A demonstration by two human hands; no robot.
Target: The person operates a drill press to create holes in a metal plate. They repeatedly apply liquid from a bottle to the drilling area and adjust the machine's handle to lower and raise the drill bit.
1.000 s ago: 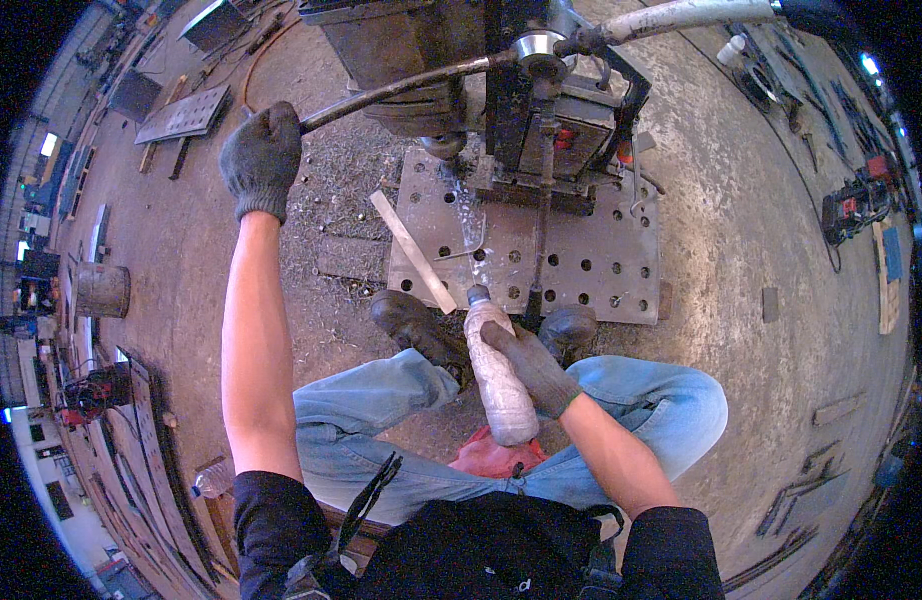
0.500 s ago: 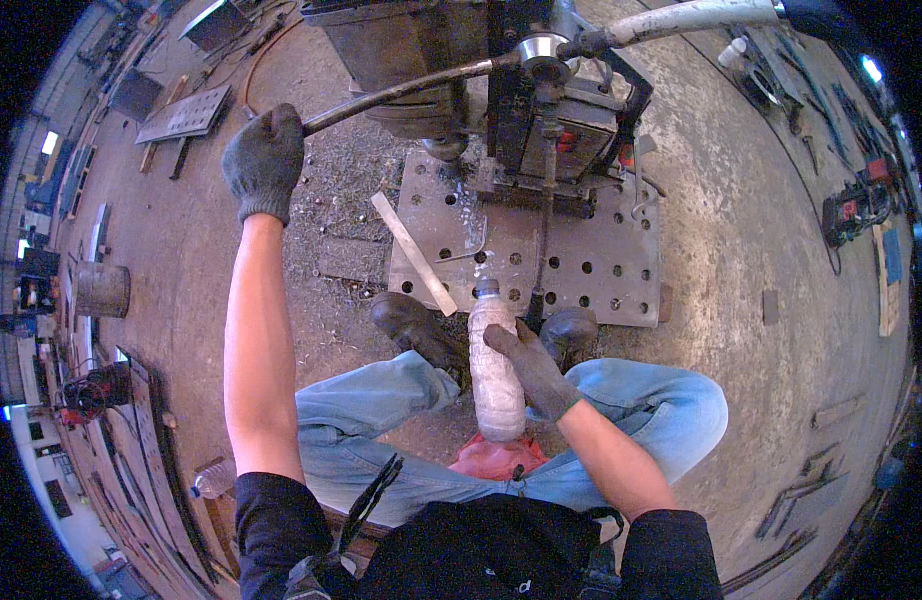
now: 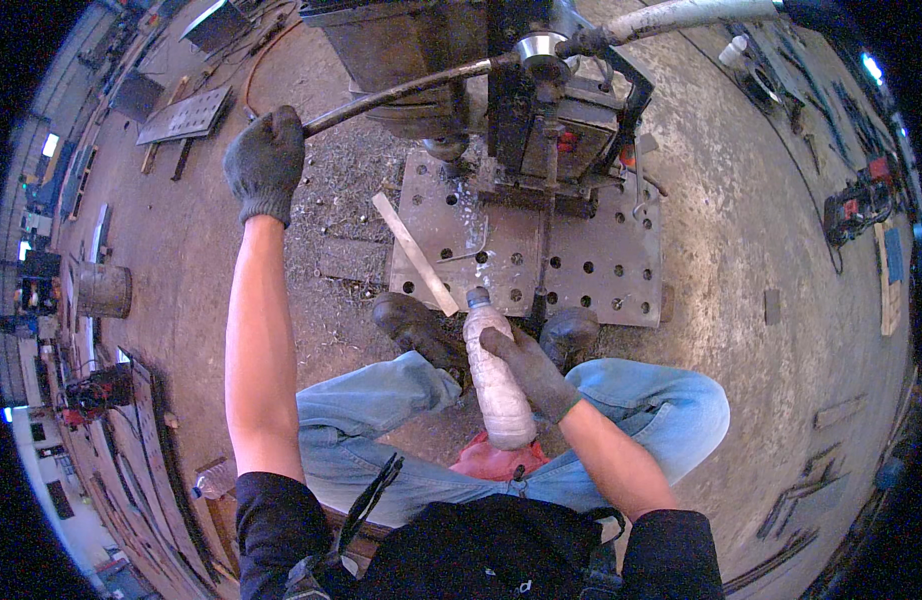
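My left hand [image 3: 267, 165], in a dark grey knit glove, is closed round the end of a long metal lever [image 3: 411, 92]. That lever runs up to the round hub [image 3: 541, 55] of a drill press [image 3: 541, 120]. In my right hand [image 3: 529, 372], also gloved, is a plastic bottle [image 3: 498, 390] with a whitish, cloudy look and a dark cap. The bottle tilts, its cap end pointing away from me toward the perforated metal plate [image 3: 466, 230] under the machine. White splashes mark the plate near the drill.
A flat pale strip [image 3: 415, 254] lies across the plate's left edge, beside scattered metal shavings [image 3: 331, 200]. A red cloth [image 3: 496, 458] sits between my legs. To the left stand a metal bucket [image 3: 104, 290] and a clear bottle [image 3: 216, 480]. A red and black machine [image 3: 861, 200] is at the right.
The bottle's cap end has swung slightly left and its base slightly right in my right hand. My left hand stays on the lever, almost unmoved.
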